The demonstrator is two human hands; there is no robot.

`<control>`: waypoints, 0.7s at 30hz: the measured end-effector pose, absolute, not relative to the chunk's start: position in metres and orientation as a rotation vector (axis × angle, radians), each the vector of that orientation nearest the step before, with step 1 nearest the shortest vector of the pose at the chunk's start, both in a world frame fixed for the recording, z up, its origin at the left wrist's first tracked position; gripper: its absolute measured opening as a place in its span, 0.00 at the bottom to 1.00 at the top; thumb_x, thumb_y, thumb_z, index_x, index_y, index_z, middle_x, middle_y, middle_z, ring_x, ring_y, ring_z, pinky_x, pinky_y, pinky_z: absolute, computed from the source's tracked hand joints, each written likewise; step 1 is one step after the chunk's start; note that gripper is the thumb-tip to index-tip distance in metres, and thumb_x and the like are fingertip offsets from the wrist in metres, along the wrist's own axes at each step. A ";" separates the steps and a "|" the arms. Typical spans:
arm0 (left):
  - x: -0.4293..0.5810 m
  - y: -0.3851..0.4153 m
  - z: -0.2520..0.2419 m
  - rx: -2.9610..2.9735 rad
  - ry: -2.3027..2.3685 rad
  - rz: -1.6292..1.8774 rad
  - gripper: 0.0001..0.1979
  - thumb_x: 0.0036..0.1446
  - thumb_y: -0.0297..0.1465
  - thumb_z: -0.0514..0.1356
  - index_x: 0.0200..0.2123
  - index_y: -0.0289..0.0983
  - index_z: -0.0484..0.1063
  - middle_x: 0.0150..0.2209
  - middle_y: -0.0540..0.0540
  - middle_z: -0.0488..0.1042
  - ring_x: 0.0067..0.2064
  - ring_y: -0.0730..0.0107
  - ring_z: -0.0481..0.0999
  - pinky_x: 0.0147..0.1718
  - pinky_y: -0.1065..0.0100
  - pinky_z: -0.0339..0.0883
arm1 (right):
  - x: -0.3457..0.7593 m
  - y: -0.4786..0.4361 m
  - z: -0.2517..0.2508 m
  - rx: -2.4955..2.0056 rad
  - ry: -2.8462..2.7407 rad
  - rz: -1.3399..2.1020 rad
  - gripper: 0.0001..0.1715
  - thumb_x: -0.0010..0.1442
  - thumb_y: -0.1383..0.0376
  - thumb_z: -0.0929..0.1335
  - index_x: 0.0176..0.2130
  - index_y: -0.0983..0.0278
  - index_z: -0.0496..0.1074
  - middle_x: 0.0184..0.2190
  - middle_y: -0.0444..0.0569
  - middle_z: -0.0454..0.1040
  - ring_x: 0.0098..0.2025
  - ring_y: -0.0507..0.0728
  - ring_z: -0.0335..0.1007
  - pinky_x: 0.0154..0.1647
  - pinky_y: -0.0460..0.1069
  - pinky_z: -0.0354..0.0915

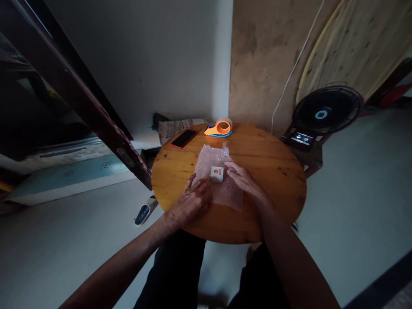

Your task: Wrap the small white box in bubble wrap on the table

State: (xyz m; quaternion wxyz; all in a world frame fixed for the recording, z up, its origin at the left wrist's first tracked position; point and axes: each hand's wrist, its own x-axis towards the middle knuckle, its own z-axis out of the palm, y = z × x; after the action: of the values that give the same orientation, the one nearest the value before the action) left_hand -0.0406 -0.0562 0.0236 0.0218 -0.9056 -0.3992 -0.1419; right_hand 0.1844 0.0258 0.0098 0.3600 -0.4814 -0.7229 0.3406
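A sheet of bubble wrap (pixel 210 155) lies spread on the round wooden table (pixel 273 171). On its middle sits a small white box (pixel 216 174) with a red print. My left hand (pixel 196 198) rests over the wrap's lower left part, left of the box, its fingers bent and its thumb standing apart from them. Stretched fingers of my right hand (pixel 242 177) lie on the wrap's right side, close to the box. Neither hand visibly grips anything. Part of the wrap is hidden under both hands.
An orange and blue tape dispenser (pixel 222 128) stands at the table's back, with a red-edged phone (pixel 183 138) to its left. Behind the phone is printed paper or sacking (pixel 175 127). A black fan (pixel 322 113) stands right of the table, and a dark door frame (pixel 96 107) left.
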 end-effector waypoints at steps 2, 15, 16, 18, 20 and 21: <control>-0.039 -0.055 0.024 -2.791 -1.246 -0.502 0.12 0.59 0.26 0.53 0.39 0.40 0.75 0.46 0.44 0.75 0.58 0.58 0.66 0.66 0.49 0.40 | 0.184 0.026 0.009 -1.261 -1.832 0.896 0.21 0.59 0.64 0.63 0.52 0.59 0.70 0.54 0.50 0.72 0.55 0.60 0.68 0.58 0.58 0.60; -0.018 0.011 0.064 -2.701 -1.696 -0.762 0.08 0.53 0.30 0.57 0.31 0.37 0.76 0.30 0.44 0.78 0.35 0.62 0.76 0.42 0.62 0.66 | 0.191 0.012 0.035 -1.130 -1.712 1.163 0.28 0.56 0.52 0.69 0.54 0.56 0.68 0.53 0.48 0.72 0.54 0.60 0.68 0.56 0.55 0.63; -0.016 0.015 0.064 -2.700 -1.729 -0.763 0.08 0.53 0.30 0.57 0.31 0.37 0.76 0.30 0.44 0.78 0.34 0.62 0.75 0.40 0.63 0.66 | 0.190 0.012 0.033 -1.147 -1.717 1.162 0.29 0.53 0.53 0.71 0.53 0.57 0.69 0.51 0.48 0.74 0.51 0.60 0.70 0.53 0.55 0.65; -0.015 0.021 0.061 -2.701 -1.793 -0.802 0.08 0.53 0.31 0.57 0.30 0.37 0.76 0.30 0.44 0.77 0.33 0.63 0.75 0.37 0.65 0.66 | 0.187 0.014 0.029 -1.178 -1.724 1.135 0.26 0.52 0.55 0.71 0.49 0.59 0.70 0.44 0.48 0.76 0.44 0.58 0.73 0.46 0.53 0.68; -0.017 0.025 0.055 -2.729 -1.870 -0.886 0.09 0.54 0.33 0.58 0.30 0.37 0.76 0.29 0.45 0.77 0.32 0.65 0.74 0.34 0.66 0.65 | 0.184 0.016 0.025 -1.199 -1.733 1.074 0.17 0.54 0.57 0.69 0.43 0.61 0.73 0.37 0.47 0.76 0.38 0.56 0.72 0.40 0.51 0.68; -0.019 0.026 0.050 -2.749 -1.923 -0.944 0.09 0.54 0.35 0.58 0.31 0.37 0.76 0.29 0.45 0.76 0.32 0.65 0.74 0.33 0.67 0.65 | 0.183 0.017 0.023 -1.210 -1.739 1.030 0.14 0.54 0.57 0.68 0.39 0.62 0.73 0.34 0.46 0.76 0.35 0.56 0.72 0.37 0.50 0.67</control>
State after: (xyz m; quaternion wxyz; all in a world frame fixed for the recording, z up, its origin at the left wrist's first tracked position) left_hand -0.0189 0.0261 0.0504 -0.1710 -0.7772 -0.5435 -0.2669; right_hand 0.1829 0.0174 0.0230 0.3829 -0.4745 -0.6821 0.4037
